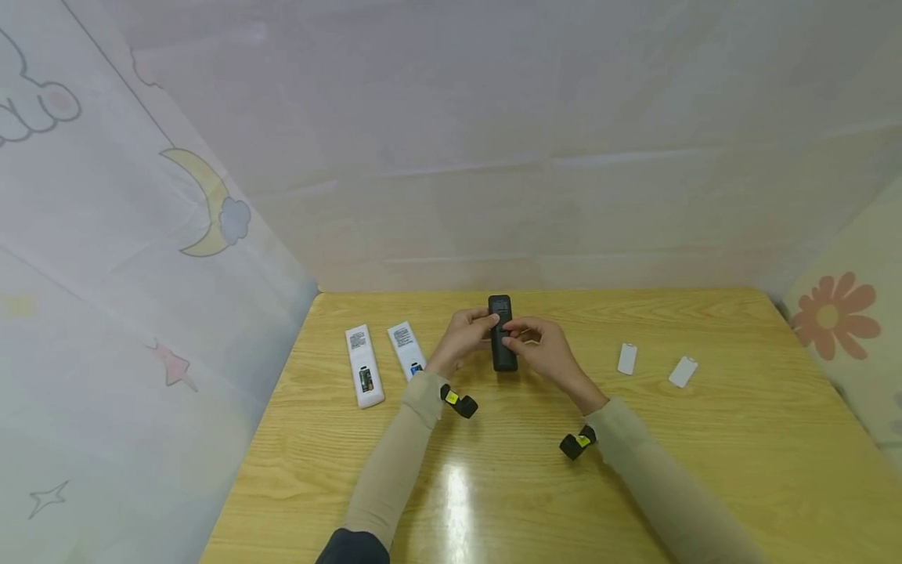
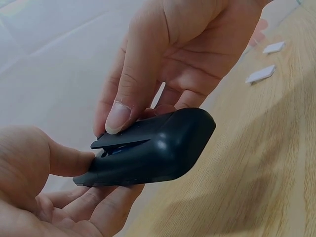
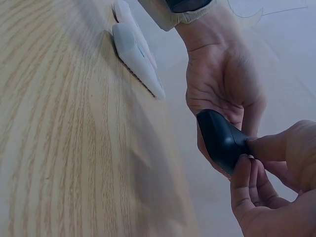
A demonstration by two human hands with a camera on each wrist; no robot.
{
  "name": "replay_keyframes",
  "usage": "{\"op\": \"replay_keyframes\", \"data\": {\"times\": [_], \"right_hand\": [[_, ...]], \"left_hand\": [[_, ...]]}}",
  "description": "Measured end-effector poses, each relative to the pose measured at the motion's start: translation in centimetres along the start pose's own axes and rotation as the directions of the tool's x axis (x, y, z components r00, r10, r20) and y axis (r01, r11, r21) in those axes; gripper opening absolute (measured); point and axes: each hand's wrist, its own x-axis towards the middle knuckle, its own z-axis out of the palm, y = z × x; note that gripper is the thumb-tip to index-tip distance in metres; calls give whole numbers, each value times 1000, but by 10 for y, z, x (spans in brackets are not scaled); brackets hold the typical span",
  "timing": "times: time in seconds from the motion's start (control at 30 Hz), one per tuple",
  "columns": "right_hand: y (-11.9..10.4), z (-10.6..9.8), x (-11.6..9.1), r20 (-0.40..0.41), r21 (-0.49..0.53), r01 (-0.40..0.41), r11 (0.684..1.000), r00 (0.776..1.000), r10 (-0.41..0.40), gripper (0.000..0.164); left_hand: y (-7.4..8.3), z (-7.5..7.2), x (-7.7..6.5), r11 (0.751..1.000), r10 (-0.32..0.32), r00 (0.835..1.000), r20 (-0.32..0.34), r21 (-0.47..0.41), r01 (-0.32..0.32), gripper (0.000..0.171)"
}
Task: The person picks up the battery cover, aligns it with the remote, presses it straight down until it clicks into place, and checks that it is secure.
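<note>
A black remote control is held above the table with its back facing up. My left hand grips it from the left side, thumb on top and fingers beneath. Between thumb and fingers, my right hand pinches the remote's black battery cover. In the left wrist view one end of that cover stands raised, and through the gap a bit of blue shows inside. The right wrist view shows the rounded end of the remote between both hands; the cover's far edge is hidden there.
Two white remote controls, one farther left and one beside my left wrist, lie back up with uncovered battery compartments. Two white battery covers, one nearer and one farther right, lie on the wooden table. A cloth wall rises behind.
</note>
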Motion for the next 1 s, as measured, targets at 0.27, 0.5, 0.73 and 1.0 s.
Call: {"op": "replay_keyframes", "data": {"times": [0.27,0.5,0.73,1.0], "right_hand": [[16,2,2,-13,12,23,1000,1000,-23,30],[16,1,1,-17,31,23,999,1000,-23,29],[18,1,1,-28,35,29,999,999,-28,31],[24,5,1,-59,6,10,1000,998,-9,29]], "left_hand": [[0,0,-2,1000,-3,1000,-4,-14,3,48],[1,1,-3,1000,-6,1000,-12,-21,6,48],[1,2,-2,1000,-6,1000,-7,-28,6,49],[-1,4,-2,999,3,1000,-19,-33,-3,48]]}}
